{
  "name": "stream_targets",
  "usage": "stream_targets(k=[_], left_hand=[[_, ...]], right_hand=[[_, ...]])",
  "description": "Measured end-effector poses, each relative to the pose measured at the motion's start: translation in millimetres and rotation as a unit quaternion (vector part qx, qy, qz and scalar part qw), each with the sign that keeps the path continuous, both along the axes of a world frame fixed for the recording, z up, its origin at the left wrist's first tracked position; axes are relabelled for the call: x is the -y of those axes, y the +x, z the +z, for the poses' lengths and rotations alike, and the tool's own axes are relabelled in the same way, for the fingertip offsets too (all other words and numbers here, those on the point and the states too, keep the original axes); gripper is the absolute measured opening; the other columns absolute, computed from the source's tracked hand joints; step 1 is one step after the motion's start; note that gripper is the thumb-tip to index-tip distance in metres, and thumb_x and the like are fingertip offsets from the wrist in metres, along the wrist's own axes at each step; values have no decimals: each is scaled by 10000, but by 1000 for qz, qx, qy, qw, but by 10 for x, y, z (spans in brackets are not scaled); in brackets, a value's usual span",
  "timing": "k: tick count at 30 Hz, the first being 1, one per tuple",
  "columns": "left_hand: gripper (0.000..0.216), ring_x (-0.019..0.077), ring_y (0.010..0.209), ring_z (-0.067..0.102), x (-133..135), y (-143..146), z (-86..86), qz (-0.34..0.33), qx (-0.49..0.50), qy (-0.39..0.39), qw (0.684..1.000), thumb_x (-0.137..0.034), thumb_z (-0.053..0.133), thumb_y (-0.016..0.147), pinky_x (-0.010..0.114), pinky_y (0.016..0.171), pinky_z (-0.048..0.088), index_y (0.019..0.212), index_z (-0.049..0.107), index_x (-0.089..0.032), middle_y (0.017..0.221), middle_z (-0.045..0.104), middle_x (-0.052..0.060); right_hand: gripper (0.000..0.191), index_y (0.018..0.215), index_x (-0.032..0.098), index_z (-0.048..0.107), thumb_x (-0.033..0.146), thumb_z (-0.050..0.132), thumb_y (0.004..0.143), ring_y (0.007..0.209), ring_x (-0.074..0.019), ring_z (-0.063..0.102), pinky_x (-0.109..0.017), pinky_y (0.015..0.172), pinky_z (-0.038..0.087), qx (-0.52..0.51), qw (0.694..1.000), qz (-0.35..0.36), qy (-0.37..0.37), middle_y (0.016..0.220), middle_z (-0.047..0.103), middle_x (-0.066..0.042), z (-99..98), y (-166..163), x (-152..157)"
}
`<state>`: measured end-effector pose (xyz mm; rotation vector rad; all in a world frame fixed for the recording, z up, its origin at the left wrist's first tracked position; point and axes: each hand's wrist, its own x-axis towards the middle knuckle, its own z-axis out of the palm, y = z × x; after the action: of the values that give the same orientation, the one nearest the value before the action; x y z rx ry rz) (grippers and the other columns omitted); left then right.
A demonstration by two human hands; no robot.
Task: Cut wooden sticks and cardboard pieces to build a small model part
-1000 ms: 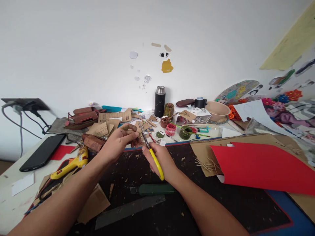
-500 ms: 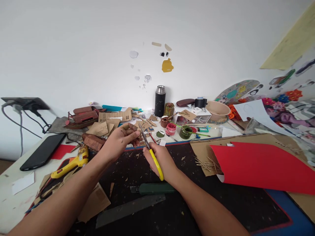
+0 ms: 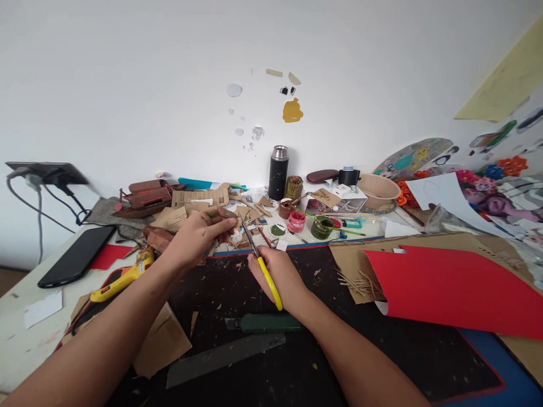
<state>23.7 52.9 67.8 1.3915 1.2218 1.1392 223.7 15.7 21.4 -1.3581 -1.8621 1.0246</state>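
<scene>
Cardboard scrap (image 3: 223, 213) pinched by left hand (image 3: 193, 240), raised over tabletop (image 3: 17, 339) | right hand (image 3: 282, 280) grips yellow scissors (image 3: 263, 271), blades just beside scrap | looks light, thin, easily bent; hold edge away from blades
</scene>
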Motion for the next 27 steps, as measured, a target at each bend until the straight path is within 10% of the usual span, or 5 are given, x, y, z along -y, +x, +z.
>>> stream_targets(k=[19,27], left_hand=[[345,143,592,622,-18,-5,-43,-1,12,5,1000,-473,850,809,265,571,496,796,647,-194,696,698,23],[360,150,598,618,22,22,44,9,9,1,1000,-470,869,775,263,554,489,793,643,-191,698,691,25]], right_hand=[[341,880,240,566,551,658,985,362,-112,504,-207,385,369,-128,986,55,-96,538,521,75,-167,32,-38],[404,982,220,641,618,696,949,542,-144,669,-215,535,525,-173,975,86,-111,642,650,30,-170,24,-21]])
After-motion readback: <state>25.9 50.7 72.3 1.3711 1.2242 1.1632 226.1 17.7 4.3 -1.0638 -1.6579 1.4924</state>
